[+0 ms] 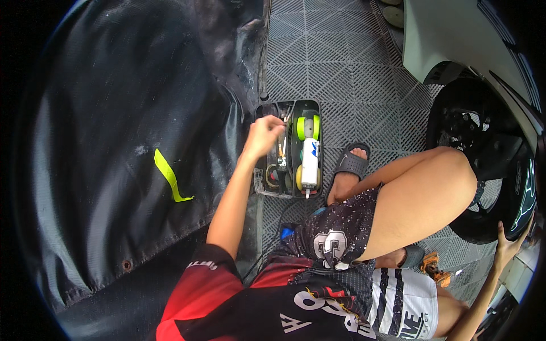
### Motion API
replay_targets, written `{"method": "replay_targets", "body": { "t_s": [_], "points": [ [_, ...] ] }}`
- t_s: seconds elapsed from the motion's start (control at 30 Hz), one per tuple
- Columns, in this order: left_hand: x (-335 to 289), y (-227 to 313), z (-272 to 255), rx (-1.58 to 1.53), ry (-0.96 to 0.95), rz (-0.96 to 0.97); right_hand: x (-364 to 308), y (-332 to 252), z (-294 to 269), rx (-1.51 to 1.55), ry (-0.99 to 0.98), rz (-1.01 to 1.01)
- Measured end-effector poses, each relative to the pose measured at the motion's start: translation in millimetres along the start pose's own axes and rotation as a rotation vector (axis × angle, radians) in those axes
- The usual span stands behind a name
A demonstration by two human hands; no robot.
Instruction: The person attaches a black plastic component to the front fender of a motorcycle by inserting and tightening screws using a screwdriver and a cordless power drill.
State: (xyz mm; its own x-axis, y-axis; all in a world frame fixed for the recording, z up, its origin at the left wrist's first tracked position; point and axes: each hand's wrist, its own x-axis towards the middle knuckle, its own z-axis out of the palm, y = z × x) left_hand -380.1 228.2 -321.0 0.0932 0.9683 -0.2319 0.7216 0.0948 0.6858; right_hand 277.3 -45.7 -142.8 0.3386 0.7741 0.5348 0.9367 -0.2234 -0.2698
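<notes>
My left hand [264,136] is over the left compartment of a black tool caddy [316,104], its fingers pinched together. Whether anything is between the fingertips is hidden. Slim metal tools [282,149] lie just beside it, and a roll of tape [273,176] sits lower in that compartment. The right compartment holds a white tube with a nozzle [310,163] and a bright green and grey round-ended item [307,128]. At the far right, my right hand [508,248] rests with thumb and fingers apart against the lower edge of a black wheel [449,122].
A black tarp [125,91] covers the left side, with a neon yellow strip [170,177] on it. Grey patterned floor tiles [341,62] run beneath the caddy. A pale vehicle panel [435,34] stands at upper right. A crumpled orange-brown item [435,270] lies near my sandalled feet.
</notes>
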Motion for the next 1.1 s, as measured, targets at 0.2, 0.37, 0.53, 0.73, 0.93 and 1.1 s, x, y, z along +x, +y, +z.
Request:
{"method": "replay_targets", "body": {
  "t_s": [0.2, 0.37, 0.53, 0.73, 0.93, 1.1],
  "points": [
    [19, -43, 17, 0.128, -0.088, 0.136, -2, 2, -3, -0.040, -0.013, -0.008],
    [-26, -41, 33, 0.359, -0.253, 0.059, -6, -2, -3, -0.010, -0.004, -0.003],
    [-39, -38, 48, 0.354, -0.213, 0.119, -7, -9, -8, -0.040, -0.010, -0.022],
    [-49, -50, 47, 0.293, -0.169, 0.276, 7, -31, 5, 0.049, 0.009, 0.078],
    [-53, -40, 62, 0.322, -0.123, 0.182, 5, -32, -6, 0.007, 0.005, 0.144],
    [-54, -41, 55, 0.471, -0.113, 0.255, 4, -37, -6, 0.051, 0.021, 0.135]
  ]
}}
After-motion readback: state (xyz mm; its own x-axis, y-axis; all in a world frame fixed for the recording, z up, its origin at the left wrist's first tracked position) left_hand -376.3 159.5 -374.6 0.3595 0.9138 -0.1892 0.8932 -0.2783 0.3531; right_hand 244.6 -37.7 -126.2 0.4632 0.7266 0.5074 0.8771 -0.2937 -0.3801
